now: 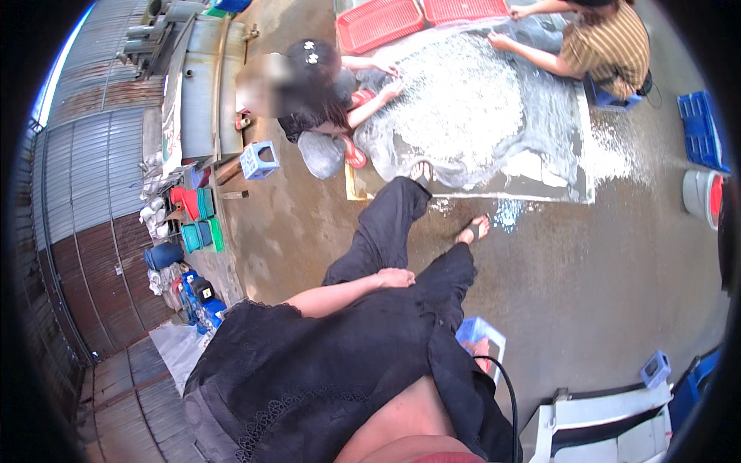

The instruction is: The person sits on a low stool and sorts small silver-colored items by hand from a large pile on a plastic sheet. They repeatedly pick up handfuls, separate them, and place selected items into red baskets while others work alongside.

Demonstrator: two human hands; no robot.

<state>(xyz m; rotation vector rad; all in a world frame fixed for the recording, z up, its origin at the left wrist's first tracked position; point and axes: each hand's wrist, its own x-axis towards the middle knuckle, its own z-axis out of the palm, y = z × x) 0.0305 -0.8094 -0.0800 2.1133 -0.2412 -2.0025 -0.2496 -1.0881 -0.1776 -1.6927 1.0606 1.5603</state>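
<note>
My left hand (396,278) is closed in front of my black trousers (378,243). Whatever its fingers hold, if anything, is hidden. Low on my right side, my right hand (482,352) grips a light blue plastic stool (471,330), partly covered by my black clothing. Ahead of my feet lies a wide mesh sheet (378,131) inside a pale rectangular frame (471,197). A heap of small whitish pieces (463,100), too bright to make out singly, covers its middle.
Two people (312,85) (610,50) crouch at the heap, hands over it. Red baskets (378,27) stand at the far edge. A small blue stool (259,160) is at left; a blue crate (701,131) and grey bucket (699,197) stand at right. The floor (571,301) is wet.
</note>
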